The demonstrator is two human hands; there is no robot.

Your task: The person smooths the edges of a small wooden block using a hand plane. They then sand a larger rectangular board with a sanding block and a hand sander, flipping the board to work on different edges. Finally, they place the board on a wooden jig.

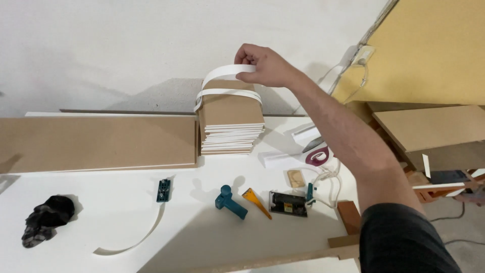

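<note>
The right hand (265, 64) reaches to the far side of the white worktop (202, 242) and pinches the end of a white edge-banding strip (228, 71) between thumb and fingers, holding it in an arc above a stack of small boards (231, 126). The strip loops over the uppermost board, which stands upright on its edge on the stack, its brown face turned to the camera; the strip touches that board's top corners but does not appear pressed flat along the edge yet. The left hand is not in view. To the left of the stack lie long brown panels (96, 142). Nearer, a loose curved offcut of white strip (136, 237) lies on the worktop below a small teal trimmer (163, 190), with a teal handled tool (230, 201), an orange square (256, 201) and a black trimming block (288, 203) to the right. A clothes iron (316, 151) rests just right of the stack, and a dark rag (46, 217) lies at the near left. Judging by the scene, the banding of this board seems only begun: the strip is being positioned, with bonding and trimming yet to do.
</note>
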